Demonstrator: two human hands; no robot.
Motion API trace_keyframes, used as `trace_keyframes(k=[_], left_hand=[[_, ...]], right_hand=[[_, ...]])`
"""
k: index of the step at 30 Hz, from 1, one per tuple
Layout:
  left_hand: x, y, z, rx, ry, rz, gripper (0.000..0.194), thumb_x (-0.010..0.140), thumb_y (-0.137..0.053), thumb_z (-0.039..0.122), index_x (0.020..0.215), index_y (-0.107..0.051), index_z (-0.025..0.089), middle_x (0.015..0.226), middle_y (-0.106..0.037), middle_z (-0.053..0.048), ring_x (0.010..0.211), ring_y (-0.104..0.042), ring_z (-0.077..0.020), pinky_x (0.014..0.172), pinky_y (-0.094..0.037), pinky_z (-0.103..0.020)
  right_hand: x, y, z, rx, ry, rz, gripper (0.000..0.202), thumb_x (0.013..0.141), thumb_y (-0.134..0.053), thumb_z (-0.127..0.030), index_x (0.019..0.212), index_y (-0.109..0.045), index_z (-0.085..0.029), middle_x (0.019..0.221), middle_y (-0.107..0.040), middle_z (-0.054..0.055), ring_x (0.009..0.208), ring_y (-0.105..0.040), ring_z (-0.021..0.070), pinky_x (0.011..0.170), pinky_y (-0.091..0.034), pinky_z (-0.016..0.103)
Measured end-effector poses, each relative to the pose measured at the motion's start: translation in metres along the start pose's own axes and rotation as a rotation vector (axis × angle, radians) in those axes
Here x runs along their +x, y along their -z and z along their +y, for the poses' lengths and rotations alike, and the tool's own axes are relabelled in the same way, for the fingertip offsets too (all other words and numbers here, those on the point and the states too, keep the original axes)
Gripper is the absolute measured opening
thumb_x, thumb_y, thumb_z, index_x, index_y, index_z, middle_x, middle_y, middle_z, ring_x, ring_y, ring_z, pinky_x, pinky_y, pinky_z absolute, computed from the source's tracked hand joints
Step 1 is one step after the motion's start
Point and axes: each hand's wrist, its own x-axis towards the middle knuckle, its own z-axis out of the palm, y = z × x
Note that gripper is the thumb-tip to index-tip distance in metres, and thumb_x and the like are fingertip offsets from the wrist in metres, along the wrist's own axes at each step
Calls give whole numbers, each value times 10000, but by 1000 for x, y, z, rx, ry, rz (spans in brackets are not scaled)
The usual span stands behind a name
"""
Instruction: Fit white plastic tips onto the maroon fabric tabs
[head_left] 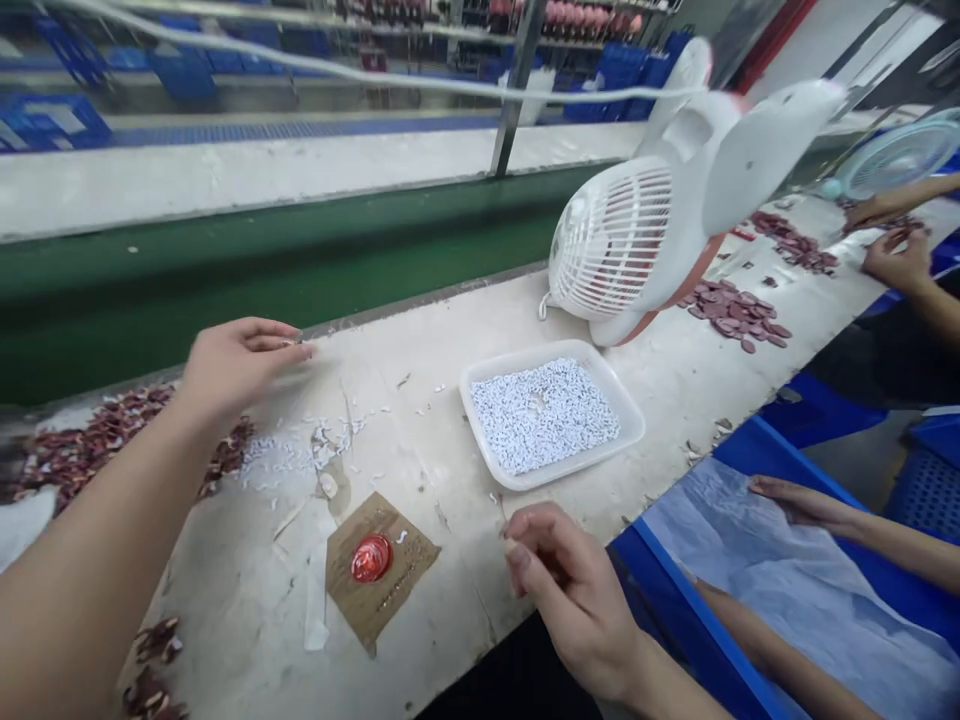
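Nearest us, our right hand [570, 590] sits curled at the bench edge, fingers bent inward; we cannot tell whether they hold anything. Just left of those fingers lies a red cap [371, 557] on a brown card [390, 590]. Beyond the fingertips stands a white tray [480, 420] of small white pieces. Farther off, our left hand [236, 362] pinches something tiny between thumb and fingers, above the loose white pieces [281, 458]. We judge a light pinch and one piece at a time best; the fan [622, 245] could scatter them
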Motion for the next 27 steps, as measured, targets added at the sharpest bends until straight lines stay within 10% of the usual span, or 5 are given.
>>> trace_keyframes(k=[4, 8, 11, 19, 27], left_hand=[[67, -4, 4, 133, 29, 22, 350, 1080, -752, 467, 1232, -771, 152, 1309, -776, -74, 1220, -761, -315, 1057, -646, -517], [78, 3, 2, 164, 5, 122, 357, 1075, -767, 432, 1316, -746, 170, 1373, -760, -98, 1217, -763, -300, 1050, -655, -527], [36, 36, -10, 168, -97, 188, 343, 1057, -797, 406, 1307, -750, 177, 1366, -780, -112, 1229, -768, -289, 1072, -646, -547], [-224, 110, -107, 358, -146, 337, 429, 826, -800, 789, 908, -869, 374, 875, -840, 17, 648, -682, -221, 681, -552, -380], [-198, 79, -151, 436, -140, 85, 353, 867, -717, 611, 987, -885, 325, 962, -904, -51, 765, -819, -294, 750, -645, -385]], right_hand=[[18, 38, -8, -293, 64, 0, 277, 1072, -680, -460, 1012, -824, -231, 778, -807, 52, 549, -640, 179, 570, -508, 321], [76, 91, -13, -636, -22, -32, 265, 1000, -698, -404, 1057, -882, -222, 914, -872, 131, 642, -705, 272, 668, -530, 419], [124, 105, 0, -766, -36, -120, 320, 859, -755, -314, 1129, -879, -193, 693, -777, 98, 582, -648, 303, 609, -442, 408], [148, 116, 32, -858, 29, -247, 263, 997, -697, -309, 1217, -832, -262, 716, -799, 71, 588, -696, 280, 552, -419, 351], [144, 113, 14, -775, 65, -145, 183, 933, -780, -238, 1111, -804, -269, 850, -867, 105, 627, -659, 284, 599, -391, 355]])
